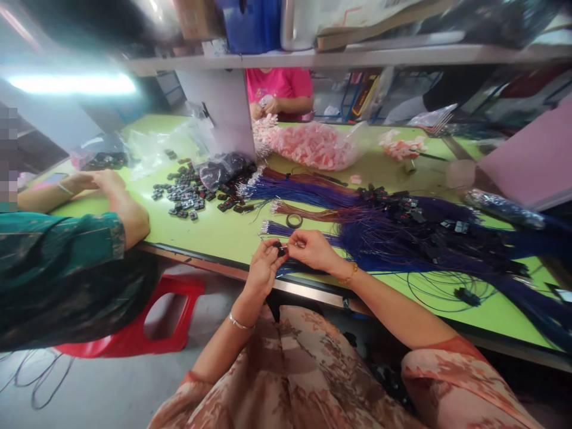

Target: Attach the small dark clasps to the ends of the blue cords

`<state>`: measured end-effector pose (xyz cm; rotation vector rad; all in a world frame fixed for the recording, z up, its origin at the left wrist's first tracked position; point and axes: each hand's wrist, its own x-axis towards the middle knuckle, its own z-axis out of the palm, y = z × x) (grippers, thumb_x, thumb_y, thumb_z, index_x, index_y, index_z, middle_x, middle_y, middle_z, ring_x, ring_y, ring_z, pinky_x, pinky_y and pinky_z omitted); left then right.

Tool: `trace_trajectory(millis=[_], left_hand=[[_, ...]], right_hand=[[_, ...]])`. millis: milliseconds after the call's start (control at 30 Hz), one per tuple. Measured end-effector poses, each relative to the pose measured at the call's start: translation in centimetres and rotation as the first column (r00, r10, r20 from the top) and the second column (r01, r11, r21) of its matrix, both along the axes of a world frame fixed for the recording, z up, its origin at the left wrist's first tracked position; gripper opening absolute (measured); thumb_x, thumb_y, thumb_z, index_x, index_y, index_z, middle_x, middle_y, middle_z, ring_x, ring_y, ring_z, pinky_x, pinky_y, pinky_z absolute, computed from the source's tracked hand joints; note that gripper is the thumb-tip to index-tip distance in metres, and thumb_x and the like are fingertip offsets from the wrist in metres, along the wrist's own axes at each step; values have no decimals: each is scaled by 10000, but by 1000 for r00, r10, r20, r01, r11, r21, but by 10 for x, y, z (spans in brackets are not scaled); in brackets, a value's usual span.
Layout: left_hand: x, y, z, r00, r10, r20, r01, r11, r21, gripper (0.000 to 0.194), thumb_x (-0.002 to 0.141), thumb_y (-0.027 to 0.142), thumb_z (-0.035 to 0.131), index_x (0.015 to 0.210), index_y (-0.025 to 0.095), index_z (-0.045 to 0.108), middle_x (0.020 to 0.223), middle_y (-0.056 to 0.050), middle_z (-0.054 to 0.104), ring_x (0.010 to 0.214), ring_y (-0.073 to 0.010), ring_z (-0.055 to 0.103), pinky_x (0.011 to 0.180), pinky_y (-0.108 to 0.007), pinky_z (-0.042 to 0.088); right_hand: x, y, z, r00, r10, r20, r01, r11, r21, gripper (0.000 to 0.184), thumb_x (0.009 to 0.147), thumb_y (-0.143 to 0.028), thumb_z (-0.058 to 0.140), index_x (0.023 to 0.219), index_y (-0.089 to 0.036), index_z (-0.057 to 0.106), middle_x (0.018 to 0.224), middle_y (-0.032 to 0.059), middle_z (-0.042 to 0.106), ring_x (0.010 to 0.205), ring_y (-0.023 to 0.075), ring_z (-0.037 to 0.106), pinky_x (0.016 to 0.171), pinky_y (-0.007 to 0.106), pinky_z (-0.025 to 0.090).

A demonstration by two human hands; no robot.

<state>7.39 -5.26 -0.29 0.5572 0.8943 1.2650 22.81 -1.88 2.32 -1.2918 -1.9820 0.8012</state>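
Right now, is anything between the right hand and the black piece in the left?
Nothing visible: the right hand is right at the black piece the left hand holds. The black ring lies beyond.

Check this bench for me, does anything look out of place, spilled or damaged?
Nothing looks clearly damaged. Mildly odd: one small pink piece lies on the bench apart from the bag of pink pieces, and the small black parts left of the wire bundles are strewn loose, perhaps on purpose.
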Motion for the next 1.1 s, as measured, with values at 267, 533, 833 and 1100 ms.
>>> trace_trajectory(millis=[267,533,833,1100], left_hand=[[1,0,0,1000,1,12,-1,1000,-8,207,746,186,666,929,168,571,835,-13,623,837,-122,614,909,-343,489],[4,-1,-4,1000,12,-18,-12,999,30,296,707,232,727,942,182,554,850,2,625,816,-103,606,830,-272,493],[7,3,-9,999,24,-39,-26,998,-58,303,658,235,751,890,170,566,788,4,621,755,-106,611,777,-269,490],[12,6,-10,997,66,-40,-69,996,-64,270,674,206,734,884,170,569,767,12,615,740,-102,606,795,-285,493]], right_hand=[[0,-3,-1,999,-27,23,27,1000,8,145,711,-293,609,678,-155,641,530,-50,497,488,71,362,498,204,250],[-2,-4,-6,1000,-12,5,12,1000,27,116,718,-263,604,680,-156,626,541,-48,503,490,73,372,500,209,251],[-2,-4,-18,982,101,160,-143,952,272,109,813,-210,537,749,-156,608,668,29,609,581,113,478,576,233,314],[-2,-3,-17,988,97,119,-116,979,167,92,791,-185,530,716,-158,575,601,2,580,522,98,449,537,217,290]])
